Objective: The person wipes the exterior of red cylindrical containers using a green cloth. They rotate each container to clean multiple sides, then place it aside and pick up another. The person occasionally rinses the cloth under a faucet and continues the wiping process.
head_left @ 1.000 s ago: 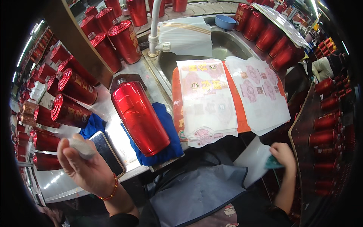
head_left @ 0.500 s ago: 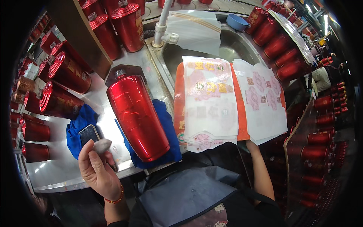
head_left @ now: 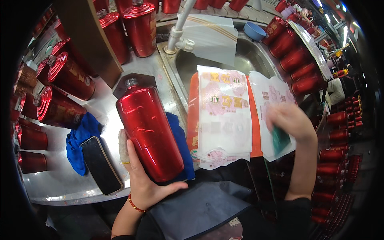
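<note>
A glossy red bottle [head_left: 150, 132] lies tilted on a blue cloth [head_left: 179, 138], its neck pointing away from me. My left hand [head_left: 142, 180] is at the bottle's lower left corner, fingers stretched along its side and thumb spread out below its base. A grey cloth cover [head_left: 123, 148] sits on one of its fingers. My right hand [head_left: 294, 122], smeared by motion, is closed on a flat green piece [head_left: 281, 141] over the right-hand printed sheets [head_left: 264, 86]. More printed sheets [head_left: 224, 116] in pink and gold lie beside them on an orange board [head_left: 193, 96].
A black phone [head_left: 102, 166] and a crumpled blue cloth [head_left: 82, 136] lie on the metal counter [head_left: 56, 182]. Red bottles [head_left: 72, 76] stand at left. Beyond the board are a steel sink [head_left: 250, 52], a pipe with a valve [head_left: 176, 38] and a blue bowl [head_left: 255, 31].
My left hand has moved right from above the phone to the bottle. My right hand has come up from the board's lower edge with the green piece. The view has shifted slightly.
</note>
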A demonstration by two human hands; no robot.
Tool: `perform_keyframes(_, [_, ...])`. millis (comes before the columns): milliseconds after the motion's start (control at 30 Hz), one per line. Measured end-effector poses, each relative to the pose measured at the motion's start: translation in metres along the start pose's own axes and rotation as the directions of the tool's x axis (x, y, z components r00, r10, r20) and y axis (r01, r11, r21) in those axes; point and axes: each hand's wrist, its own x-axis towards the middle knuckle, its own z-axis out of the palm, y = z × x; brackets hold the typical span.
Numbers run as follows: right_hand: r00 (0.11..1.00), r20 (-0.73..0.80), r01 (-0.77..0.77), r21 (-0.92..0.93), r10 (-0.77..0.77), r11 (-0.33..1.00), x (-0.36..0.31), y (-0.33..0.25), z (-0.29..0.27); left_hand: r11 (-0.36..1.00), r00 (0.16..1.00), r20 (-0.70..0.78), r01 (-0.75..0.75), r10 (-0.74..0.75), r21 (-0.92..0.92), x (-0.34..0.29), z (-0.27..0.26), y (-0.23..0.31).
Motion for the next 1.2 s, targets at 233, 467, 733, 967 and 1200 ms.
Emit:
perform_keyframes(233, [0.988, 0.023, -0.138, -0.304, 0.152, 0.943, 0.199, 0.036, -0.031, 0.991, 0.996, -0.049, -0.068, 0.074, 0.119, 0.026, -0.005, -0.001])
perform_keyframes(467, [0.95, 0.302, 0.236, -0.526, -0.081, 0.817, 0.244, 0.053, -0.023, 0.997, 0.999, -0.019, -0.024, 0.026, 0.078, 0.021, -0.013, -0.001])
perform_keyframes(733, [0.943, 0.333, 0.11, -0.379, 0.025, 0.919, 0.253, 0.046, -0.032, 0.993, 0.997, 0.018, 0.079, -0.081, 0.093, 0.017, -0.014, 0.002])
perform_keyframes(967, [0.939, -0.043, 0.269, -0.527, -0.341, 0.806, 0.195, 0.0, -0.043, 0.995, 0.993, -0.064, 0.1, -0.101, -0.022, 0.014, -0.003, 0.002])
perform_keyframes(1200, [0.799, -0.141, 0.499, -0.385, -0.584, 0.776, 0.076, -0.082, 0.012, 1.0, 0.998, -0.064, -0.013, 0.013, 0.009, 0.027, -0.005, 0.004])
